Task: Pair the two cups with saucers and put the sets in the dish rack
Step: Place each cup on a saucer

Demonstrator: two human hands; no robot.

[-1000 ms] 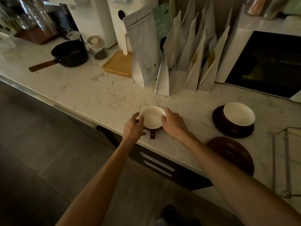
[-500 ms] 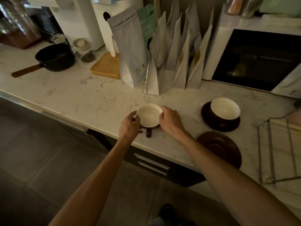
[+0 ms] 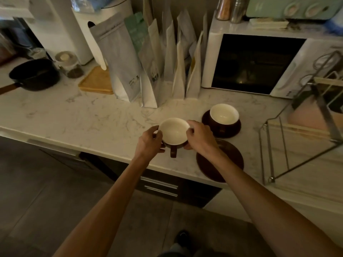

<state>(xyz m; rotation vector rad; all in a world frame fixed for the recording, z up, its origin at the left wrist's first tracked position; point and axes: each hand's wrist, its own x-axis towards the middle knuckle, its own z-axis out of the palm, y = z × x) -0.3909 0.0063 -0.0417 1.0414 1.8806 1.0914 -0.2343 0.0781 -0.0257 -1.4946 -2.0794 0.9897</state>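
A brown cup with a cream inside (image 3: 173, 131) is near the front of the marble counter, its handle pointing toward me. My left hand (image 3: 149, 140) grips its left side and my right hand (image 3: 199, 137) grips its right side. An empty brown saucer (image 3: 233, 160) lies just to the right, partly hidden by my right forearm. Behind it a second cup (image 3: 223, 115) stands on its own brown saucer (image 3: 231, 129). The wire dish rack (image 3: 289, 143) stands at the right end of the counter.
Several paper bags (image 3: 157, 71) stand upright behind the cups. A white microwave (image 3: 256, 64) is at the back right. A black saucepan (image 3: 35, 75), a glass jar (image 3: 69, 64) and a wooden board (image 3: 97, 81) sit to the left. The counter's front edge (image 3: 111, 158) runs just under my hands.
Both hands have stayed on the cup. The view has swung right, so the cup and hands sit nearer the saucers and more of the dish rack shows.
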